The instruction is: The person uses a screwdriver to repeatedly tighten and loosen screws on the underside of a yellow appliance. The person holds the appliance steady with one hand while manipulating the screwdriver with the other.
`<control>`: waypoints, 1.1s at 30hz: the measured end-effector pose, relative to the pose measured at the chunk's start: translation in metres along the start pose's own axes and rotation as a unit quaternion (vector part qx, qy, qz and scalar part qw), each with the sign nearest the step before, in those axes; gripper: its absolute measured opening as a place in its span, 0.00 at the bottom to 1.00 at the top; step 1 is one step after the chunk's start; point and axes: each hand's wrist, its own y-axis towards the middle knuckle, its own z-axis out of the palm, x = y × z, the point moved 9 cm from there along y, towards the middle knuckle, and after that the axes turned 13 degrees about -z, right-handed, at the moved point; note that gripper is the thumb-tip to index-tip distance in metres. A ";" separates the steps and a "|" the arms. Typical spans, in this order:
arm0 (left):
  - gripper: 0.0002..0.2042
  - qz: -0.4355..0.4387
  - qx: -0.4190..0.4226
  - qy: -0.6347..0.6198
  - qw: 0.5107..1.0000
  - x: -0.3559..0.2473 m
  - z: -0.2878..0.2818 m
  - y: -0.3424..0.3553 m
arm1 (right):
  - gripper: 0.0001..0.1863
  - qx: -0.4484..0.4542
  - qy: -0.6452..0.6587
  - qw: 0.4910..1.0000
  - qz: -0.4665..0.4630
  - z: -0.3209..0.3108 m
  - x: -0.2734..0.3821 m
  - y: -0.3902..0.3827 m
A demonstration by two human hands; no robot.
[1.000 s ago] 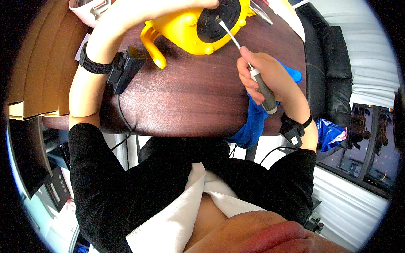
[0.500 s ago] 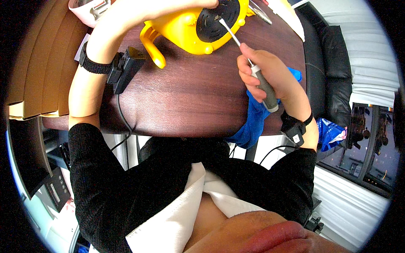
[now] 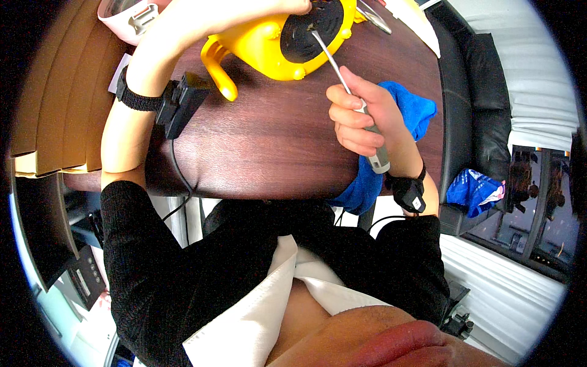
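Note:
A yellow plastic appliance point(image 3: 257, 46) of unclear kind lies tipped at the top of the view, its round black slotted base point(image 3: 306, 43) facing me. It has small yellow feet and a curved yellow arm. My left hand point(image 3: 278, 8) holds it from above, with a fingertip at the base's upper rim; the upper edge cuts off the other fingers. My right hand point(image 3: 362, 116) is closed around the grey handle of a screwdriver point(image 3: 330, 60). Its metal shaft slants up to the left, and the tip meets the black base near its middle.
All this is over a dark wooden table point(image 3: 269, 140). A blue cloth point(image 3: 416, 110) hangs off its edge by my right wrist. A pink-white container point(image 3: 127, 23) stands far left beside a cardboard box point(image 3: 58, 92). Cables run from my wrist devices. A black sofa point(image 3: 489, 79) is at right.
My right hand has shifted left and slightly toward me, tilting the screwdriver more upright; its tip stays at the black base. The yellow appliance has shifted slightly left.

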 end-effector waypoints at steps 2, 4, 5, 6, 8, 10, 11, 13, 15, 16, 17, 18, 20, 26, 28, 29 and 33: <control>0.34 0.016 -0.004 -0.005 1.000 -0.003 0.000 0.000 | 0.25 0.026 0.048 0.999 0.004 0.004 -0.003 0.000; 0.33 0.030 0.003 -0.016 0.999 -0.006 0.002 0.001 | 0.25 0.050 0.092 0.995 0.003 0.010 -0.008 0.000; 0.33 0.027 0.006 -0.030 0.999 -0.006 0.002 0.001 | 0.25 0.052 0.104 0.993 -0.009 0.011 -0.008 0.001; 0.33 0.022 0.009 -0.041 0.999 -0.007 0.002 0.000 | 0.25 0.055 0.118 0.991 -0.020 0.012 -0.008 0.002; 0.33 0.012 0.013 -0.036 0.999 -0.007 0.004 -0.002 | 0.24 0.053 0.156 0.986 -0.038 0.016 -0.012 0.003; 0.33 0.008 0.015 -0.007 1.000 -0.008 0.006 -0.003 | 0.24 0.041 0.202 0.977 -0.057 0.021 -0.018 0.002; 0.33 0.022 0.006 -0.006 1.000 -0.012 0.004 -0.004 | 0.23 0.059 0.217 0.972 -0.073 0.025 -0.017 0.003; 0.33 0.047 -0.010 -0.001 0.999 -0.019 0.003 -0.007 | 0.22 0.078 0.256 0.960 -0.085 0.031 -0.017 0.002; 0.34 0.075 -0.003 0.013 0.997 -0.039 0.001 -0.021 | 0.22 0.097 0.281 0.950 -0.094 0.035 -0.018 0.002; 0.34 0.071 0.004 0.006 0.997 -0.040 0.002 -0.022 | 0.22 0.107 0.287 0.947 -0.097 0.036 -0.020 0.003; 0.34 0.068 0.012 0.001 0.998 -0.042 0.003 -0.022 | 0.22 0.116 0.293 0.944 -0.099 0.037 -0.021 0.003; 0.34 0.047 0.022 -0.019 0.998 -0.034 0.005 -0.015 | 0.22 0.111 0.296 0.943 -0.100 0.036 -0.021 0.002; 0.34 0.030 0.033 -0.036 0.998 -0.031 0.007 -0.012 | 0.22 0.102 0.303 0.942 -0.102 0.035 -0.022 0.002; 0.35 0.055 0.014 -0.012 0.998 -0.028 0.007 -0.012 | 0.22 0.119 0.312 0.936 -0.113 0.028 -0.026 0.002; 0.36 0.077 0.003 -0.007 0.997 -0.023 0.011 -0.010 | 0.22 0.113 0.315 0.936 -0.109 0.027 -0.025 0.002; 0.36 0.064 0.014 -0.014 0.998 -0.023 0.011 -0.010 | 0.22 0.110 0.316 0.936 -0.106 0.027 -0.023 0.001; 0.36 0.037 0.036 -0.038 0.998 -0.031 0.008 -0.011 | 0.22 0.080 0.207 0.973 -0.063 0.022 -0.017 -0.005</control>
